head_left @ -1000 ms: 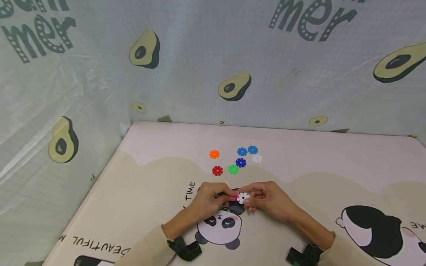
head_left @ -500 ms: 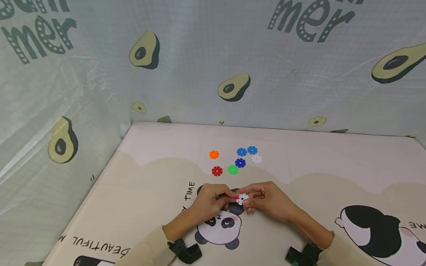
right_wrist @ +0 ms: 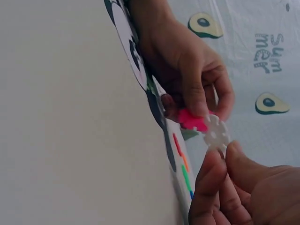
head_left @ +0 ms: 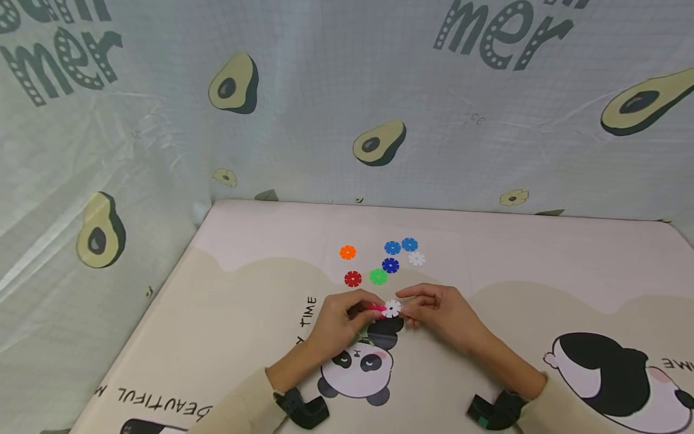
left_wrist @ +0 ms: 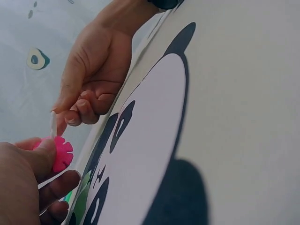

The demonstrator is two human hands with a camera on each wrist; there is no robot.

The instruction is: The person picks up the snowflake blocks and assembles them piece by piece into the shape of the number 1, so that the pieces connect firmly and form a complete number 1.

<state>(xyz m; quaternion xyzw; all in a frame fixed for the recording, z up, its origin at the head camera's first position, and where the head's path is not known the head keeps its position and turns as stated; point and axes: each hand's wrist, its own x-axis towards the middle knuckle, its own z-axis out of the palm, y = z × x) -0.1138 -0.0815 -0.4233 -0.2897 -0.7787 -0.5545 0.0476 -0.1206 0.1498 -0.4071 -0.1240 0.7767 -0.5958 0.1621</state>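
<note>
My left hand (head_left: pixel 337 319) pinches a bright pink notched plastic disc (left_wrist: pixel 64 155) between thumb and fingers. A white notched disc (head_left: pixel 392 308) meets its edge, turned at an angle to it, and the two look joined. In the right wrist view, thumb and finger of my right hand (right_wrist: pixel 243 185) pinch the near rim of the white disc (right_wrist: pixel 215 133). Both hands are raised over the printed panda (head_left: pixel 358 371). Fingers cover part of the pink disc, so how deep the slots sit cannot be told.
Beyond the hands lie several loose discs: orange (head_left: pixel 347 252), red (head_left: pixel 353 278), green (head_left: pixel 378 276), dark blue (head_left: pixel 390 265), white (head_left: pixel 417 258) and two lighter blue ones (head_left: pixel 393 248). A curtain (head_left: pixel 303 108) with avocado prints hangs behind the table (head_left: pixel 260 374).
Both hands have moved slightly away from the body with the two discs. The right index finger has lifted away from the left fingers, and more of the pink disc shows.
</note>
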